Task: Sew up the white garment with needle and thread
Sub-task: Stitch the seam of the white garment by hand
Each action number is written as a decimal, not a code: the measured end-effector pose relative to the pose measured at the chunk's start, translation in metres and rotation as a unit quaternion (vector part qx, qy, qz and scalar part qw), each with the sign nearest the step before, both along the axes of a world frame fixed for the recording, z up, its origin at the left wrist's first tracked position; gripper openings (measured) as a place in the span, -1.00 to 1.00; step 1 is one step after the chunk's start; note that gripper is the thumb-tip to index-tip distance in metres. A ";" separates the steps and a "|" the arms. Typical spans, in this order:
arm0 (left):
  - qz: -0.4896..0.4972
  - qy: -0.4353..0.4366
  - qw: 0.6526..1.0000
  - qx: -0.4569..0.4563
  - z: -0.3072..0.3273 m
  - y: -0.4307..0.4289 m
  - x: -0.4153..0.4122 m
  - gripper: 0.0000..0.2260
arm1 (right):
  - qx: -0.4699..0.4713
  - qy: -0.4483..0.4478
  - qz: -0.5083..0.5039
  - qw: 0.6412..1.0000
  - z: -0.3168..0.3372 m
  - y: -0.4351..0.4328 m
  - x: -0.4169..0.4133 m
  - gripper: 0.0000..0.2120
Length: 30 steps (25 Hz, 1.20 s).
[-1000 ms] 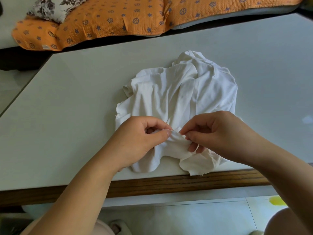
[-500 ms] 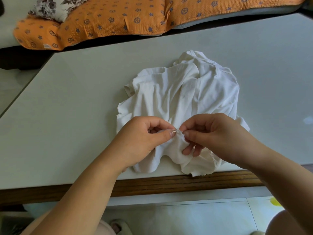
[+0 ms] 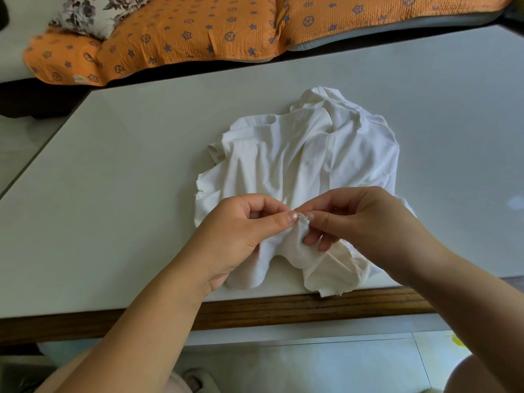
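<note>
Pinching grips of left hand [image 3: 241, 231] and right hand [image 3: 368, 219] met on a raised fold between them at the near edge of the garment [image 3: 312, 160]; no needle was discernible.

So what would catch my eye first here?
A crumpled white garment lies on the pale table, reaching its near edge. The left hand and right hand pinch one small fold of it between them. Beyond the table, a bright orange patterned cover stands out.
</note>
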<state>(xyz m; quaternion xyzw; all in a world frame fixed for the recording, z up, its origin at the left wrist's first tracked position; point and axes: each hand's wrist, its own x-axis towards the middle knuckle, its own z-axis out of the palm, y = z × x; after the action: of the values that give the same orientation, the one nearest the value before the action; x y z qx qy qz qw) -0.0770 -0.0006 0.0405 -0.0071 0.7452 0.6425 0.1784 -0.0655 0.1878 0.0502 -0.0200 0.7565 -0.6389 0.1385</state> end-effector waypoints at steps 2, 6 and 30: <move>0.004 0.001 1.000 0.003 -0.001 0.001 0.000 -0.74 | 0.005 0.006 -0.005 1.000 -0.002 -0.001 0.001 -0.90; 0.010 -0.008 1.000 0.014 -0.001 0.004 0.000 -0.72 | -0.030 0.014 -0.013 0.999 -0.004 -0.004 0.001 -0.86; -0.011 -0.039 0.999 0.010 0.003 0.001 0.002 -0.81 | -0.322 -0.095 -0.178 0.925 -0.001 0.016 -0.020 -0.85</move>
<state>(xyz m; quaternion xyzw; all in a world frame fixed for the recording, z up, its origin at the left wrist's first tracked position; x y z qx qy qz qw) -0.0754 0.0004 0.0438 -0.0217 0.7315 0.6469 0.2145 -0.0859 0.2040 0.0494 0.1325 0.4847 -0.8609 0.0799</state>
